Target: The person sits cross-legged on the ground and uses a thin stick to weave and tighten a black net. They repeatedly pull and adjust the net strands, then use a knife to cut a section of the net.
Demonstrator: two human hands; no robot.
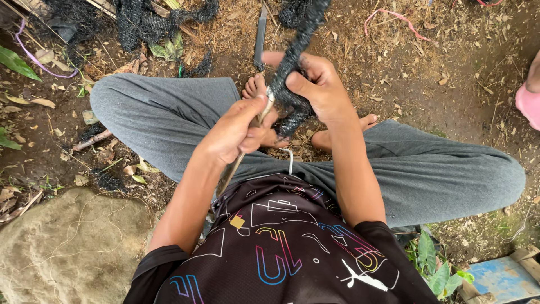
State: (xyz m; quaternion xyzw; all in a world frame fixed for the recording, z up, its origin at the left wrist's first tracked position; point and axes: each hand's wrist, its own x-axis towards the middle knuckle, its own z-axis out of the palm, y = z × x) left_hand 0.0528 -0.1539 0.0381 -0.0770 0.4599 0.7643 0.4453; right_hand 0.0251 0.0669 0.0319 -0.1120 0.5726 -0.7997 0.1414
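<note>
Keep your right hand (318, 84) clenched on the twisted black mesh netting (292, 73) above your lap, and let your left hand (239, 129), gripping the thin pale wooden stick (236, 163), work steadily against it.

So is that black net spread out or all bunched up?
Bunched up: the black net is twisted into a rope, gripped by the right hand.

Hands meet above crossed legs on the ground.
The left hand (236, 132) grips a stick (243, 152) just left of the right hand (318, 84), which clutches netting (295, 62); a knife (260, 36) lies beyond, a rock (67, 247) at left.
</note>
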